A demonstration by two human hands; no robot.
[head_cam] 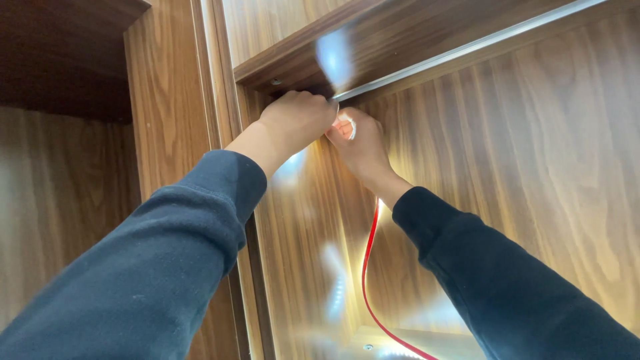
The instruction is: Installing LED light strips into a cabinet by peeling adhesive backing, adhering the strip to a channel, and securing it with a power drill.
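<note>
Both hands raised, left hand (297, 121) and right hand (359, 148) pinched together on lit strip (369, 267) end, strip trailing straight down below right wrist, metal channel (467, 50) running up-right.

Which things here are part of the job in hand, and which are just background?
In use:
left hand
right hand
lit light strip, red-backed
metal channel under the shelf

Background:
wood back panel
cabinet upright
lower shelf

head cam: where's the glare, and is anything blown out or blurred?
Head view: the lit strip glows red-edged below the right hand and blows out white between the fingers; soft glare patches reflect off the glossy wood panel and under the shelf; the left hand is sharp; the dark recess at upper left is underexposed; the near sleeves are slightly soft.
</note>
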